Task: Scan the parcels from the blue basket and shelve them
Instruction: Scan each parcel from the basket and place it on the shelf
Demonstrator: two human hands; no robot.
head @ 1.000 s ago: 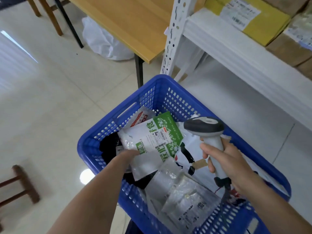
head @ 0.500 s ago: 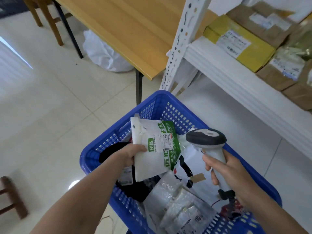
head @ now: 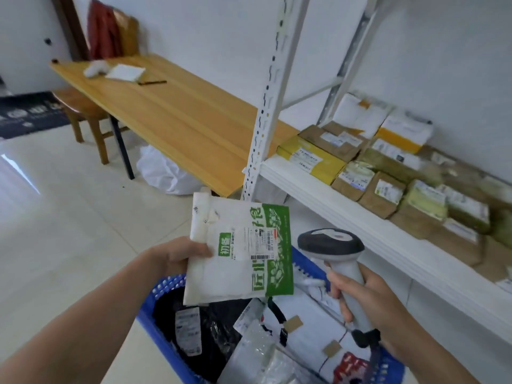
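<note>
Beside the white shelf (head: pixel 332 206) and above the blue basket (head: pixel 151 322), my left hand (head: pixel 177 253) pinches the green-and-white parcel (head: pixel 238 261) by its edge while my right hand (head: pixel 368 297) grips the scanner (head: pixel 331 243), which I would tilt squarely at the small barcode (head: pixel 260 257), holding the label flat.

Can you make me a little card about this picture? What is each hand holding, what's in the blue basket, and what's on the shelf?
left hand: holds the green-and-white parcel by its left edge, above the basket, label facing the camera
right hand: grips the barcode scanner by its handle, right of that parcel
blue basket: a black parcel and white parcels lie inside
shelf: brown cardboard boxes and a yellow box, all labelled
scanned already: cannot tell
</note>
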